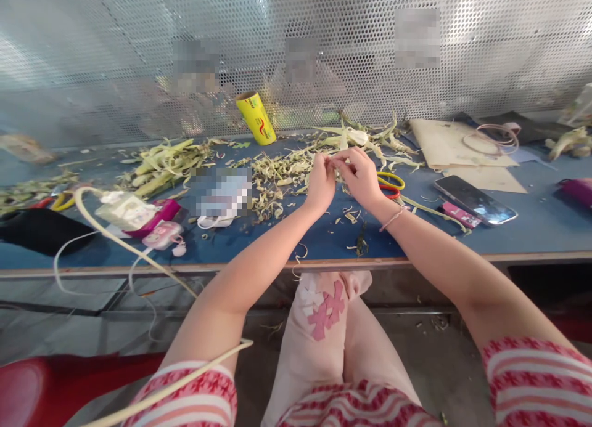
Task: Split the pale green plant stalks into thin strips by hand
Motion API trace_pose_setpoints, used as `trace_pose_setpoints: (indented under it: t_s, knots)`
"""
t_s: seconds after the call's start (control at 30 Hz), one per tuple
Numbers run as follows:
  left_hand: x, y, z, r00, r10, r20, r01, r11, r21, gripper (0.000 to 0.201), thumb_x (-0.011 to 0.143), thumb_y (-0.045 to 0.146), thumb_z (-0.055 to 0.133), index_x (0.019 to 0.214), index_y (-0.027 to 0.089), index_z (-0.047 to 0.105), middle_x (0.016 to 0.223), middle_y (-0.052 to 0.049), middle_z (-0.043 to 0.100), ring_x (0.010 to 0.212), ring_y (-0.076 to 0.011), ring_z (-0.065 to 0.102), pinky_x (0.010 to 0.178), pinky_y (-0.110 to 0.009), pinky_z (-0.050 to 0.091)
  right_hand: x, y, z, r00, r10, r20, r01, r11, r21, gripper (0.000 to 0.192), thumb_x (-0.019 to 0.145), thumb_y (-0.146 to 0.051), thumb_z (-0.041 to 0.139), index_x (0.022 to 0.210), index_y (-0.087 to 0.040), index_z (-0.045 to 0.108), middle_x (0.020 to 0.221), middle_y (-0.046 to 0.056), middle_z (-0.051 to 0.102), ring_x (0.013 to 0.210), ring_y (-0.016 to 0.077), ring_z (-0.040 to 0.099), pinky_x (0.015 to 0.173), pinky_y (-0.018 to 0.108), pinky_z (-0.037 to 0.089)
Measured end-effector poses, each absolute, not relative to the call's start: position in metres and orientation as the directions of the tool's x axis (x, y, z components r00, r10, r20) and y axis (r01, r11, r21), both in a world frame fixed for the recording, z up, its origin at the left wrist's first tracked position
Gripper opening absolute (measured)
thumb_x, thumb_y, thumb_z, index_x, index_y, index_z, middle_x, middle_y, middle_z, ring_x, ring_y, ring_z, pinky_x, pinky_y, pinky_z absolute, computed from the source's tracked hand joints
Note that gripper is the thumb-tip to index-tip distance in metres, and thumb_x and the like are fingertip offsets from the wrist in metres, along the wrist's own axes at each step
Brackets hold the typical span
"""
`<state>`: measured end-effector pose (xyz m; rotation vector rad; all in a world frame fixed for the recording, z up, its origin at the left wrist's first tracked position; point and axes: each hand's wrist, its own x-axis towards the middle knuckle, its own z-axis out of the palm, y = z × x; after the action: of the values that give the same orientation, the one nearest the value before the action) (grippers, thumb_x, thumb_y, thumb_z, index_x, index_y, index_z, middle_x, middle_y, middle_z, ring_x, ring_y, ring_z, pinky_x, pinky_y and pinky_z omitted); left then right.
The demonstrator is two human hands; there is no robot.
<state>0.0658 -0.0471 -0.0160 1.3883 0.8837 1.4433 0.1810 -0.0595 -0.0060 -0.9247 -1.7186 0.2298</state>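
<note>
My left hand and my right hand meet above the table's middle, fingertips pinched together. Whatever lies between the fingers is too small or hidden to make out. Just behind them, a pale green leaf-like strip points upward; I cannot tell whether it is held or part of the heap. Pale plant scraps spread to the left of my hands, and longer pale strips lie behind. Beside my right wrist are the scissors, with yellow and red handles, partly covered by my hand.
A yellow tube leans near the perforated metal screen. Left are a bundle of stalks, a power bank-like item with cables and a black cloth-like item. Right are a phone and tan paper.
</note>
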Motion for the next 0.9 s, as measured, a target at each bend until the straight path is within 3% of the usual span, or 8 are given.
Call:
trace_pose_setpoints:
  t_s: [0.17, 0.4, 0.7, 0.9]
  knots:
    - [0.064, -0.049, -0.015, 0.038, 0.924, 0.381, -0.019, -0.381, 0.925, 0.012, 0.084, 0.029, 0.06, 0.089, 0.023, 0.052, 0.063, 0.002, 0.045, 0.065, -0.0134, 0.053, 0.072, -0.029, 0.042, 0.187, -0.051, -0.006, 0.022, 0.695, 0.719, 0.433, 0.641, -0.633, 0.012, 0.087, -0.024, 0.052, 0.09, -0.024, 0.063, 0.092, 0.004, 0.06, 0.088, 0.0162, 0.056, 0.066, 0.027, 0.047]
    - [0.067, -0.054, -0.016, 0.134, 0.907, 0.4, 0.037, -0.408, 0.912, 0.017, 0.083, 0.036, 0.062, 0.091, 0.023, 0.053, 0.06, 0.002, 0.046, 0.066, -0.0154, 0.057, 0.073, -0.03, 0.045, 0.199, -0.039, -0.005, 0.171, 0.687, 0.706, 0.447, 0.585, -0.677, 0.012, 0.086, -0.023, 0.049, 0.09, -0.022, 0.061, 0.093, 0.004, 0.062, 0.092, 0.0168, 0.057, 0.07, 0.029, 0.046]
    - [0.058, -0.024, -0.026, -0.064, 0.925, 0.374, -0.036, -0.376, 0.926, 0.039, 0.079, 0.058, 0.056, 0.095, 0.023, 0.048, 0.06, 0.004, 0.042, 0.058, -0.0123, 0.052, 0.063, -0.028, 0.039, 0.199, -0.038, -0.005, 0.158, 0.696, 0.7, 0.379, 0.612, -0.694, 0.01, 0.083, -0.025, 0.053, 0.087, -0.022, 0.062, 0.093, 0.003, 0.063, 0.092, 0.0174, 0.056, 0.069, 0.029, 0.043]
    - [0.056, -0.028, -0.024, -0.01, 0.843, 0.538, 0.17, -0.529, 0.832, 0.034, 0.086, 0.057, 0.045, 0.09, 0.023, 0.043, 0.055, 0.005, 0.039, 0.046, -0.0098, 0.043, 0.054, -0.027, 0.035, 0.204, -0.029, -0.009, 0.216, 0.651, 0.728, 0.404, 0.619, -0.673, 0.011, 0.084, -0.026, 0.053, 0.087, -0.02, 0.062, 0.087, 0.002, 0.062, 0.086, 0.0152, 0.058, 0.074, 0.03, 0.045]
